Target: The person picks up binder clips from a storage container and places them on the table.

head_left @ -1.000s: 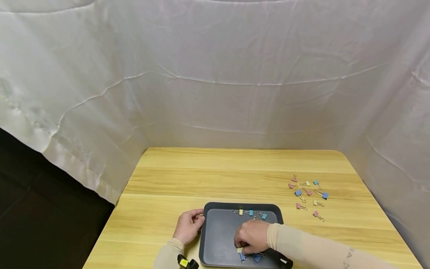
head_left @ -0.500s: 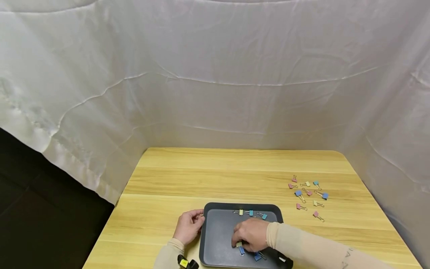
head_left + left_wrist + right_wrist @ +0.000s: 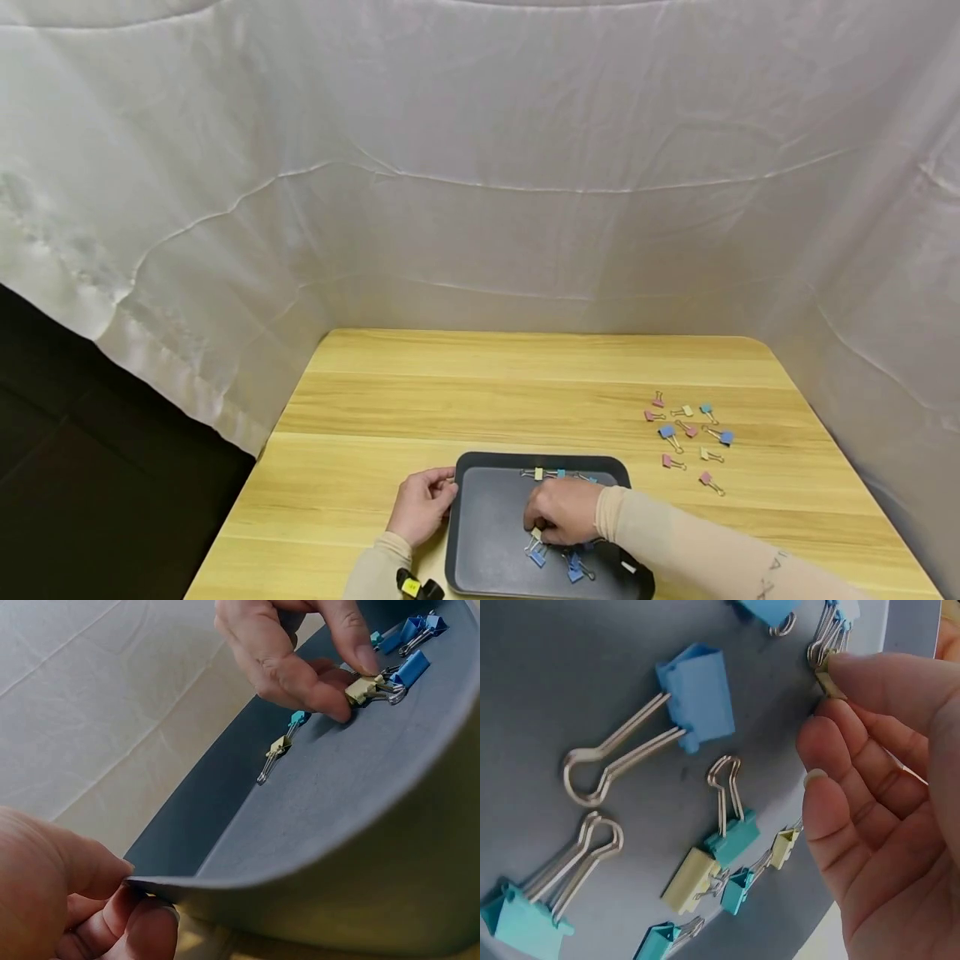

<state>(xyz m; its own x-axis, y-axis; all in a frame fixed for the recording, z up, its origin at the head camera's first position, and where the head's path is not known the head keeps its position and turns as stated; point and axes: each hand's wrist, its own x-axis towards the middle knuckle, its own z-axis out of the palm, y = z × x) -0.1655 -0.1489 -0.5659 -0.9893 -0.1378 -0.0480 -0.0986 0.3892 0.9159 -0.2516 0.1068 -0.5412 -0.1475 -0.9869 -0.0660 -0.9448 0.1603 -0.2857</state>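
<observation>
My left hand pinches the left rim of a dark grey tray between thumb and fingers. Inside the tray, my right hand pinches a small yellow binder clip between thumb and forefinger, low over the tray floor. Close against its wire handles lies a blue binder clip; whether the two are hooked together I cannot tell. More blue clips lie by the tray's near side. In the right wrist view, teal clips and another yellow clip lie on the tray. The right hand partly covers the far-side clips.
Loose pink, yellow, teal and blue binder clips lie scattered on the wooden table, right of and beyond the tray. Pale curtains hang around the table's back and sides.
The right hand shifted left, then back right, staying on the yellow clip. The blue clip beside it moved slightly up and turned. Blue clips nearby now lie more exposed. The left hand stayed put.
</observation>
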